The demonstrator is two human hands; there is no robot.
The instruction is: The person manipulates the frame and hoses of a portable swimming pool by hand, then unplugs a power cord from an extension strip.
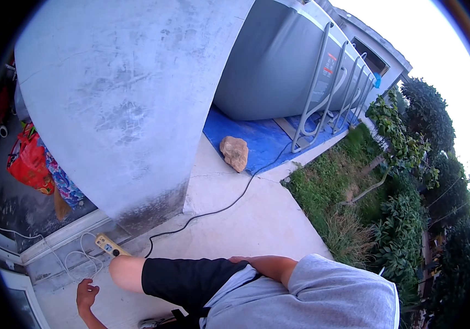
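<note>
Lying inside the doorway at far left, a red patterned bag (31, 164) is the first thing on my feed, with a blue floral cloth (64, 176) just beside it and straw bristles (61, 205) below. A white cable (87, 254) crosses the sill and loops on the pale ground. Near those loops, I have the left hand (86, 294) low in view, its fingers loosely bent and the thumb apart from them, with nothing visible in its grasp; I cannot tell whether it touches the cable. A pale yellow power strip (112, 245) sits at the foot of the large gray-white wall (120, 98), past the hand and just beside the bare knee (127, 273). From near the strip, a black cable (224, 209) winds across the concrete. The right hand (239, 260) rests against the black shorts (188, 281); its fingers are mostly hidden from me, so I cannot tell whether they are together or spread. Farther up, a brown rock (234, 154) lies at the edge of a blue tarp (265, 145). On that tarp I see a big gray pool (270, 66) with metal legs. Rightmost, grass (323, 192) and leafy shrubs (402, 219) border the concrete.
</note>
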